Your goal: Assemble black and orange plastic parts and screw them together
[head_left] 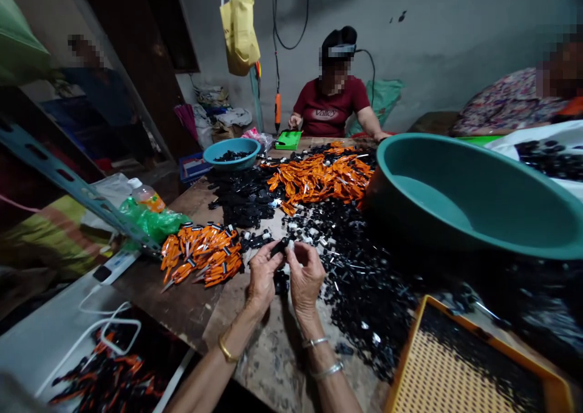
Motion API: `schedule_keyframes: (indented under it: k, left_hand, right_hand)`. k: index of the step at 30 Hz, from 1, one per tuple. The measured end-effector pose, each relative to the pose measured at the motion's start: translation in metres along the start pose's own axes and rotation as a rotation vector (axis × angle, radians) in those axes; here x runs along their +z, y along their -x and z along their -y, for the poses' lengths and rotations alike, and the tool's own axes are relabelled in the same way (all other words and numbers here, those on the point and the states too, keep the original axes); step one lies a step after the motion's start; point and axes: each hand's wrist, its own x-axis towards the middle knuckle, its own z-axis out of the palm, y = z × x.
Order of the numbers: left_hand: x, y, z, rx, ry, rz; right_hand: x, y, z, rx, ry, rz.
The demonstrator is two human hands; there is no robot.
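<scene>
Over the middle of the worktable, my left hand [263, 273] pinches a small black plastic part [279, 247]. Close against it, my right hand [306, 270] grips a small white piece [290, 245] between thumb and fingers. The two small parts meet or nearly meet; I cannot tell if they are joined. Just beyond my fingers lie scattered white and black pieces [314, 234]. Left of my hands is a heap of orange plastic parts with black bits [203, 255]. A wide spread of small black parts [364, 297] lies to the right.
A large teal tub [483, 206] leans over the right side. A yellow perforated tray [450, 370] stands front right. Further back are an orange pile [323, 176], black parts [241, 197] and a blue basin [231, 152]. A co-worker [334, 100] sits opposite, near a green tray [288, 140].
</scene>
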Motion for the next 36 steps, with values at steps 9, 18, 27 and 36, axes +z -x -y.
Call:
schedule_keyframes:
  k: [9, 18, 27, 36]
  left_hand:
    - [-0.006, 0.004, 0.011, 0.053, -0.086, -0.058]
    - [-0.005, 0.007, 0.006, 0.014, -0.011, -0.045]
    - [-0.035, 0.008, -0.010, -0.059, -0.216, 0.110]
    - [-0.050, -0.033, -0.063, 0.356, -1.121, 0.083]
  right_hand:
    - [-0.001, 0.001, 0.000, 0.041, 0.034, -0.019]
    - [-0.010, -0.012, 0.001, 0.057, 0.049, 0.009]
    - [-0.003, -0.012, -0.016, 0.156, -0.097, 0.291]
    - [-0.026, -0.032, -0.034, 0.265, -0.107, -0.029]
